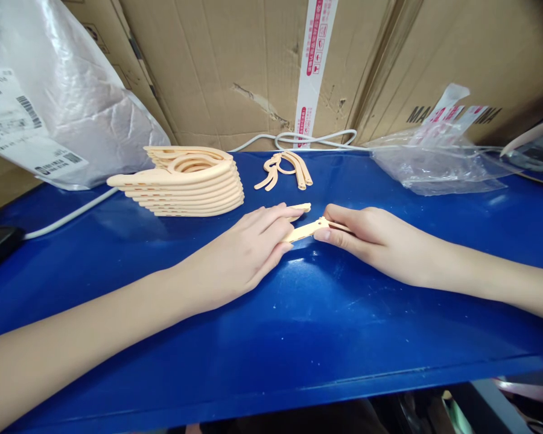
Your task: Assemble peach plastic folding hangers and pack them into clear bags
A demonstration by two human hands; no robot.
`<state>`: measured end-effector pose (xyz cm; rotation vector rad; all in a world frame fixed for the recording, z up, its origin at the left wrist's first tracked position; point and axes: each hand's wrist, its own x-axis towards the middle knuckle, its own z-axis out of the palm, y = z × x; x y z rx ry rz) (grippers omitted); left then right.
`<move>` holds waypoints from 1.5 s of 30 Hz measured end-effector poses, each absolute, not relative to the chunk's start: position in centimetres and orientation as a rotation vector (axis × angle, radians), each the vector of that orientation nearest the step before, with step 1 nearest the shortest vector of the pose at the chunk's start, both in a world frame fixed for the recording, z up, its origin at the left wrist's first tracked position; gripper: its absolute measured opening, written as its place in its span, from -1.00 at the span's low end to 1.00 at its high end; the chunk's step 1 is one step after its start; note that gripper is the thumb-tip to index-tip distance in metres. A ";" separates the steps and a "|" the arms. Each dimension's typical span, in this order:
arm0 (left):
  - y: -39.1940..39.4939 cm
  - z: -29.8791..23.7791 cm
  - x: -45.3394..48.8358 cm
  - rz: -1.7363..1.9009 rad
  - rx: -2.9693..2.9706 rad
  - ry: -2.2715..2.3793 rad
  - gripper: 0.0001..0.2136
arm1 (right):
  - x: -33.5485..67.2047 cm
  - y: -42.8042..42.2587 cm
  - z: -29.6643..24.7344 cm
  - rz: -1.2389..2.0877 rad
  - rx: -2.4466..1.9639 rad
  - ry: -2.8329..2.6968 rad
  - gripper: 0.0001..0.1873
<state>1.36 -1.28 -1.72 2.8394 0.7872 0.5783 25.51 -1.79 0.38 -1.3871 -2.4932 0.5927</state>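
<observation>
**Thin plastic under two hands, clutter close behind**

The blue table (298,325) is slick and glossy, and everything on it can slide if I push sideways instead of down. Against the cardboard boxes (235,66) at the back leans a grey mailing bag (67,102); it sits just beside the stack of peach plastic pieces (185,181), and a nudge to either could tip the pile, I think. To my right lies a heap of clear plastic bags (434,163), near enough that a quick sweep of my arm could drag them over the work. A white cable (317,140) runs along the back edge and past the stack, where a loose part could snag on it.

Smaller, between the stack and my hands, lies a bundle of loose peach strips (284,169), apart from my fingers.

My left hand (248,253) lies flat, fingers together, pressing on one end of the small peach piece (304,229) in the middle of the table. My right hand (366,235) pinches its other end between thumb and fingers. The piece looks thin; I judge that uneven force or a twist could bend or snap it, or flick it away.
</observation>
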 end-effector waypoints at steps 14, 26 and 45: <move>-1.3 -1.7 1.3 0.550 2.856 0.771 -0.66 | 25.6 -1.7 -0.4 -0.297 -1.203 -2.747 -0.47; -1.1 -1.7 1.1 0.533 2.881 0.779 -0.63 | 25.8 -1.1 -0.8 -0.629 -0.961 -2.734 -0.55; -1.2 -1.5 0.9 0.565 2.848 0.725 -0.72 | 25.7 -1.1 -0.2 0.358 -1.111 -2.664 -0.57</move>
